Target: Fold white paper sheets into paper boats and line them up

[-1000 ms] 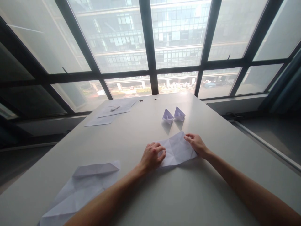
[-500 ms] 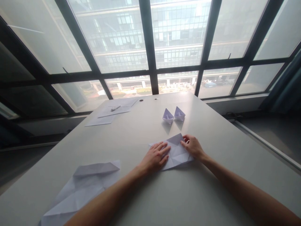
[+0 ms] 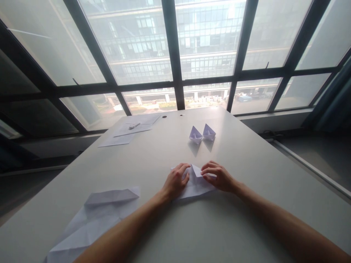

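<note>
Table: left hand and right hand on paper, 2 paper boats beyond.

We log two bare forearms, slim, narrowing toward the wrists; left hand and right hand also bare, fingers long and slender.

Folded sheet: matt white paper, creased. Larger sheet, near side: same paper, rumpled by fold lines. Paired boats: matt paper, crisp-edged. Far sheets: smooth paper. Tabletop: smooth, pale, satin sheen, glossier toward panes of hazy glass. Window frame: dark, apparently metal. Curtain: soft matt cloth.
</note>
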`<state>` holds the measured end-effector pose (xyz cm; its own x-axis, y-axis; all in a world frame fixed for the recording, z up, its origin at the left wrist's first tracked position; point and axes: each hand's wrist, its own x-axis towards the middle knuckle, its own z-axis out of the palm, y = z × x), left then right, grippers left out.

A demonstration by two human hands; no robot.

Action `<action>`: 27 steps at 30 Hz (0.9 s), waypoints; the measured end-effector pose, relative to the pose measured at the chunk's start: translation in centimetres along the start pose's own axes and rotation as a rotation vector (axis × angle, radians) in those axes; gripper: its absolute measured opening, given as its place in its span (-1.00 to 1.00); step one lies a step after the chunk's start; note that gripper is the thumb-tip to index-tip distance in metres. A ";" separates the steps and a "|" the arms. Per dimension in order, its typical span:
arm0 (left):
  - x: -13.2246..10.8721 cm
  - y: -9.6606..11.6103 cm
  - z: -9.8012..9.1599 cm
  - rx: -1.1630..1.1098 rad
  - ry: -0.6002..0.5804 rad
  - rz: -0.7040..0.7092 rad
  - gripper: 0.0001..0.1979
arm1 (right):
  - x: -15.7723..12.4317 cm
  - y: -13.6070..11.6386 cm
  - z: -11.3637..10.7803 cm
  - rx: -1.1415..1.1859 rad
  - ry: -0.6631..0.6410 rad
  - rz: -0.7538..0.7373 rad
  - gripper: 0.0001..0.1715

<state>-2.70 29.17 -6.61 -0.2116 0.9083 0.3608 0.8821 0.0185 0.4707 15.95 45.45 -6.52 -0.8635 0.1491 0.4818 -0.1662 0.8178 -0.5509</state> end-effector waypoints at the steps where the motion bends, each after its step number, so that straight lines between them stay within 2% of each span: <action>1: 0.0 0.0 0.1 0.021 0.000 0.011 -0.59 | 0.0 -0.1 0.0 -0.005 -0.028 -0.026 -0.76; 8: -0.3 -0.3 0.5 0.247 -0.163 0.070 -0.57 | -0.2 0.5 0.6 -0.025 -0.064 -0.072 -0.78; 12: -0.5 -0.2 0.4 0.276 -0.170 0.071 -0.54 | -0.3 1.3 1.0 -0.078 0.001 -0.008 -0.79; 16: -0.4 -0.1 0.3 0.283 -0.174 0.067 -0.48 | -0.4 2.0 1.2 -0.146 -0.014 0.016 -0.88; 19: -0.4 0.1 0.3 0.283 -0.174 0.064 -0.42 | -0.4 2.1 1.2 -0.169 -0.022 0.014 -0.86; 23: -0.4 0.2 0.1 0.298 -0.187 0.083 -0.51 | -0.4 1.9 1.2 -0.197 -0.032 -0.023 -0.80; 27: -0.4 0.2 0.1 0.311 -0.190 0.092 -0.53 | -0.4 1.9 1.2 -0.216 -0.032 -0.016 -0.82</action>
<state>-2.40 28.88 -6.78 -0.0690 0.9728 0.2211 0.9857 0.0323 0.1657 15.39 46.23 -8.59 -0.8766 0.1204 0.4659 -0.0771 0.9206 -0.3828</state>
